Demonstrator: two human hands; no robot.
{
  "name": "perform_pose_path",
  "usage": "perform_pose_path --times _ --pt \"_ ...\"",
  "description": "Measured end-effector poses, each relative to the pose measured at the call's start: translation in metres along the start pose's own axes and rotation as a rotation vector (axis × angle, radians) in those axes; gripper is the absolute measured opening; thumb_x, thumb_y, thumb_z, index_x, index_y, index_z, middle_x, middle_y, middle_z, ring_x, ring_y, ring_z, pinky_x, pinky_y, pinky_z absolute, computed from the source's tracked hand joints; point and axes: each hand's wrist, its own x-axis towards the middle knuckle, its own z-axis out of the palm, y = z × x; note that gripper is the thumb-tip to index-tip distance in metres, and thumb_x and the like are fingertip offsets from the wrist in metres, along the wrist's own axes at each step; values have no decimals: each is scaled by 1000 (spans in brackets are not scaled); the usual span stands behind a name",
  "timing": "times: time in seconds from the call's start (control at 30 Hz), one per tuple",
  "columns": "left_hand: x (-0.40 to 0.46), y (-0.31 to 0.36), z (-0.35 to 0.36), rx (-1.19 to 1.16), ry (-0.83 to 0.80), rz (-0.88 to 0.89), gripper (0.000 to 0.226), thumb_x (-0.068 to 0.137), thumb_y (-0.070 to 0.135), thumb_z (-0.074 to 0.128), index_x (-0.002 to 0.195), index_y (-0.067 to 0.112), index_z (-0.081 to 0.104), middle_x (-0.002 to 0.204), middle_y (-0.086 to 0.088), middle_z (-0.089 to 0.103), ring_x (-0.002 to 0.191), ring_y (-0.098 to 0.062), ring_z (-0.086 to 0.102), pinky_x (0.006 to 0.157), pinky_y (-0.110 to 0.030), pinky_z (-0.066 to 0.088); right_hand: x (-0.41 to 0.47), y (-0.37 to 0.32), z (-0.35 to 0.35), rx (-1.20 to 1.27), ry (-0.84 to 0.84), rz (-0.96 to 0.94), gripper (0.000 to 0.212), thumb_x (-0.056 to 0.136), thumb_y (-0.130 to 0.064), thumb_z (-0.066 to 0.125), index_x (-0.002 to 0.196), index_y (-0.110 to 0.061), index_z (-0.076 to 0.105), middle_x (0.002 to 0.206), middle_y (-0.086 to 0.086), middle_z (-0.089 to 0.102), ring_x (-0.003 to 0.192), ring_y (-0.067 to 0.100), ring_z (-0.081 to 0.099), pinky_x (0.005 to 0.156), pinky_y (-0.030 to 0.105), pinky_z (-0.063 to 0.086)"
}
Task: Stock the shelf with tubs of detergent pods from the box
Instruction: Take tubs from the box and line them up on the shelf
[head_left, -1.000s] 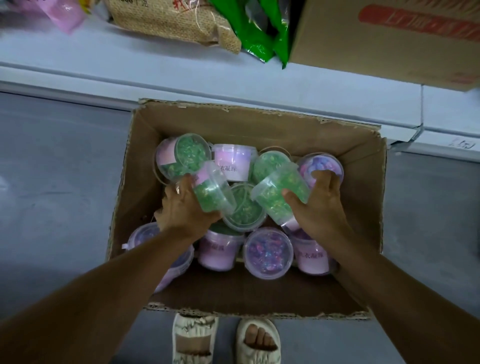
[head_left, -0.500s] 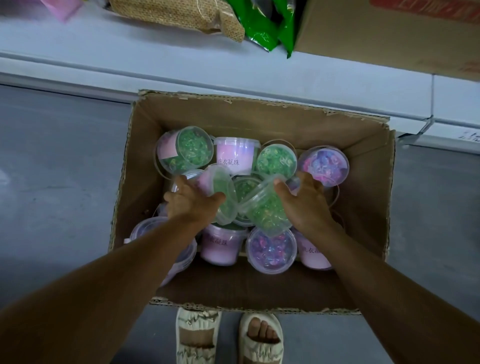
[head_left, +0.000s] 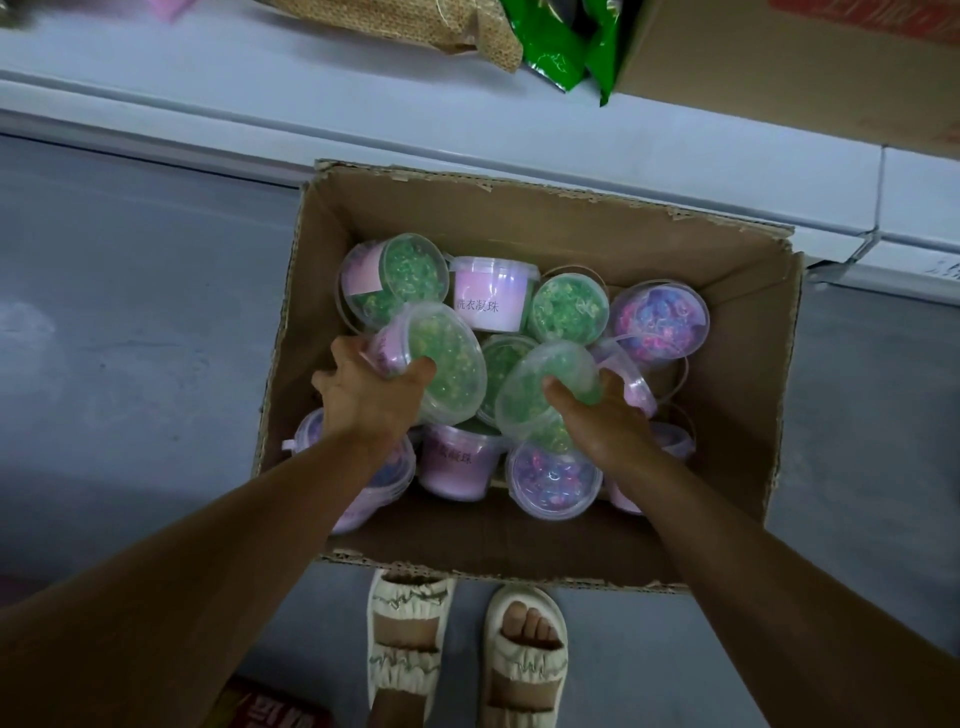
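Note:
An open cardboard box (head_left: 737, 374) stands on the floor against the low white shelf (head_left: 311, 88). Inside lie several clear tubs with pink labels, some full of green pods, some of purple pods (head_left: 658, 319). My left hand (head_left: 369, 397) grips a green-pod tub (head_left: 441, 358), tilted with its lid towards me, thumb on the lid. My right hand (head_left: 605, 421) grips a second green-pod tub (head_left: 545, 395), also tilted, thumb on its lid. Both tubs are just above the pile in the box.
On the shelf behind the box lie a woven sack (head_left: 415, 21), green packets (head_left: 566, 47) and a large brown carton (head_left: 789, 62). Grey floor stretches left and right of the box. My sandalled feet (head_left: 462, 660) stand at its near edge.
Both hands have turned their tubs so the clear lids face up towards me. The two tubs have drawn a little apart and risen slightly above the pile.

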Motion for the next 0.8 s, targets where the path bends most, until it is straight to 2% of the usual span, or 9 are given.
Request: perform_pose_path --times 0.1,0.2,0.33,0.4,0.47,0.57,0.63,0.7,0.8 --pt "-7 -5 -2 5 -21 -13 66 80 41 66 134 19 36 136 -16 39 114 -35 48 85 -34 39 -11 7 2 38 40 -22 77 84 -54 55 145 -18 22 147 20 27 134 36 25 94 36 32" --pt "-14 -7 -5 -39 -48 -26 61 77 45 66 127 19 41 129 -14 49 109 -35 53 94 -46 47 -21 10 0 68 128 -14 69 87 -43 56 143 -15 25 145 22 28 128 37 30 97 38 33" --pt "-31 4 -15 -173 -79 -31 62 70 45 68 119 14 47 115 -9 58 106 -29 57 94 -47 48 -38 14 -22 176 194 -48 61 88 -35 53 140 -13 30 138 22 40 125 36 38 95 35 35" --pt "-43 13 -24 -200 -79 -23 50 75 40 70 112 13 50 106 -6 60 102 -27 59 93 -47 49 -53 11 -41 225 206 -41 57 88 -36 52 137 -12 33 134 20 43 122 35 40 92 36 35" --pt "-58 26 -36 -194 -85 4 58 65 49 68 108 13 55 100 -3 64 98 -26 61 90 -45 51 -72 3 -60 302 216 -13 57 83 -43 51 132 -16 38 128 18 47 116 35 46 90 37 41" --pt "-88 55 -61 -225 -89 70 61 58 52 66 107 15 61 98 -1 65 93 -21 62 84 -38 52 -101 -7 -91 454 256 -4 70 60 -61 51 119 -25 44 120 12 54 107 33 55 90 51 48" --pt "-112 79 -83 -251 -96 119 47 72 41 70 112 18 58 104 1 63 95 -19 58 82 -31 46 -128 -19 -119 524 274 -37 73 59 -58 52 122 -21 46 117 11 56 105 33 56 90 54 49" --pt "-137 100 -107 -260 -76 157 37 80 29 69 113 20 56 105 2 60 96 -18 56 81 -27 42 -169 -42 -148 575 286 -33 66 67 -53 53 121 -18 46 117 14 56 104 33 57 90 53 49" --pt "-171 133 -141 -328 -63 231 19 79 21 71 90 24 56 93 6 62 92 -18 60 77 -28 45 -221 -69 -185 647 299 -82 57 64 -51 48 108 -15 51 108 16 60 96 35 59 87 51 50"
